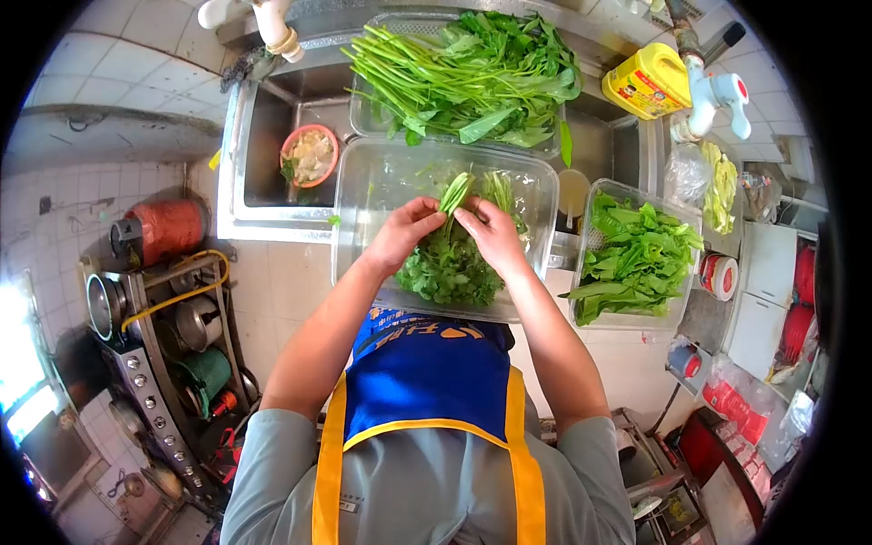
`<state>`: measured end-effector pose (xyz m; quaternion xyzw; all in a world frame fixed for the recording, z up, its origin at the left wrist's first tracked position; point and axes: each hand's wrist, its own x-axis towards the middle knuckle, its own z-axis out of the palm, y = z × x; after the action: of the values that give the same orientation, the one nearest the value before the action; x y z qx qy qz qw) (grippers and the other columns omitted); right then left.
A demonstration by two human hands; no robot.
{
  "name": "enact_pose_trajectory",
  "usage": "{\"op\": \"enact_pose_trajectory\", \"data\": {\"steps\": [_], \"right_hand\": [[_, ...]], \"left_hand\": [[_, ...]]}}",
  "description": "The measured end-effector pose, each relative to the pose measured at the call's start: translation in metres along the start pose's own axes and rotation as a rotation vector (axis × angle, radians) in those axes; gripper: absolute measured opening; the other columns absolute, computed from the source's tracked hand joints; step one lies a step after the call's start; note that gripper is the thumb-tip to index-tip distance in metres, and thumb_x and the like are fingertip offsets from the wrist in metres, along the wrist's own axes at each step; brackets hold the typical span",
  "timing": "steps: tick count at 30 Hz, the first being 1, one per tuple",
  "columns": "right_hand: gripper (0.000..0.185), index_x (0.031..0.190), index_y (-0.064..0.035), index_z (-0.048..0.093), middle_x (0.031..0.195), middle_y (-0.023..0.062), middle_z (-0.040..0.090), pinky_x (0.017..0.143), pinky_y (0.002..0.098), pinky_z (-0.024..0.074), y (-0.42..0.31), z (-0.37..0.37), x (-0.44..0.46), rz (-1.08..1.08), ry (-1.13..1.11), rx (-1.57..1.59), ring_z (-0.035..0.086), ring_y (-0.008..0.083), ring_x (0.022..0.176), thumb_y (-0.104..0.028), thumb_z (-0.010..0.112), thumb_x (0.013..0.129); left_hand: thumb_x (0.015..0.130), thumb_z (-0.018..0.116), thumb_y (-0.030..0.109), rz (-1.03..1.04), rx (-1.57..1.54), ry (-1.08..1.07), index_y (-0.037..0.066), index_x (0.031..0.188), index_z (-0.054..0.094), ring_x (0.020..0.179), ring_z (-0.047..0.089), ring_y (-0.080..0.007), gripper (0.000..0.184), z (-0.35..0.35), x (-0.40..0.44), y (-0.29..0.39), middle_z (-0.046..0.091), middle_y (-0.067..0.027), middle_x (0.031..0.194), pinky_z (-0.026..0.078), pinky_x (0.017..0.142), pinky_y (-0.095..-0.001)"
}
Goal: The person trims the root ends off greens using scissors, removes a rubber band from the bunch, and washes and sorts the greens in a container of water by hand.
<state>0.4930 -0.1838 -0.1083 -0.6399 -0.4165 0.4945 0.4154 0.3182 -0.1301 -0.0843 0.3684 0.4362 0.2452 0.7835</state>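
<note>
Over a clear plastic tub [357, 195], both hands meet at a small bunch of leafy herbs with pale green stems [457, 193]. My left hand [407, 234] pinches the stems from the left side, fingers closed. From the right, my right hand [490, 236] has its thumb and fingers closed on the same bunch. The herb leaves [450, 272] hang below the hands, in the near part of the tub. More thin stems [500, 189] lie in the tub just beyond my right hand.
Behind, long-stemmed greens [463, 77] fill another tub across the sink [259, 163]. A pink strainer with scraps [310, 155] sits in the left basin. Cut leafy greens [636, 259] fill the right tub. A yellow container [647, 82] and taps stand at the back.
</note>
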Motion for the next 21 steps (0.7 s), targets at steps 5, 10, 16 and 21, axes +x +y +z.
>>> {"op": "enact_pose_trajectory", "data": {"steps": [5, 10, 16, 21], "right_hand": [[0.016, 0.099, -0.0026, 0.065, 0.082, 0.0020, 0.065, 0.069, 0.0222, 0.0471, -0.001, -0.006, 0.003, 0.090, 0.118, 0.251, 0.059, 0.0083, 0.074, -0.015, 0.063, 0.089], [0.031, 0.107, -0.0035, 0.061, 0.107, 0.0124, 0.060, 0.088, 0.0350, 0.0436, -0.015, -0.013, -0.006, -0.202, 0.385, -0.484, 0.057, 0.0262, 0.105, -0.023, 0.068, 0.083], [0.046, 0.111, -0.0003, 0.059, 0.141, 0.0140, 0.034, 0.099, 0.0474, 0.0329, 0.003, -0.012, -0.016, -0.245, 0.166, -0.968, 0.033, 0.0292, 0.133, -0.034, 0.068, 0.081], [0.057, 0.128, -0.0032, 0.052, 0.149, 0.0148, 0.028, 0.109, 0.0470, 0.0231, 0.014, -0.007, -0.020, -0.237, 0.089, -1.050, 0.025, 0.0264, 0.139, -0.041, 0.061, 0.086]], "left_hand": [[0.088, 0.065, 0.019, 0.123, 0.452, 0.147, 0.001, 0.094, 0.060, 0.070, 0.052, -0.0078, 0.020, -0.005, -0.001, 0.009, 0.059, 0.0014, 0.077, 0.043, 0.065, -0.0230], [0.088, 0.065, 0.017, -0.011, 0.347, 0.223, 0.000, 0.109, 0.056, 0.075, 0.050, -0.0078, 0.029, -0.016, -0.004, 0.017, 0.058, -0.0003, 0.082, 0.041, 0.066, -0.0227], [0.077, 0.069, 0.010, 0.683, 1.391, 0.623, 0.003, 0.125, 0.051, 0.109, 0.054, -0.0339, 0.051, -0.021, 0.005, -0.009, 0.055, -0.0204, 0.118, 0.042, 0.097, -0.0415], [0.090, 0.054, 0.036, 0.508, 1.541, 0.277, 0.007, 0.134, 0.047, 0.137, 0.028, -0.0356, 0.053, -0.010, 0.004, -0.044, 0.037, -0.0179, 0.144, 0.022, 0.114, -0.0440]]}}
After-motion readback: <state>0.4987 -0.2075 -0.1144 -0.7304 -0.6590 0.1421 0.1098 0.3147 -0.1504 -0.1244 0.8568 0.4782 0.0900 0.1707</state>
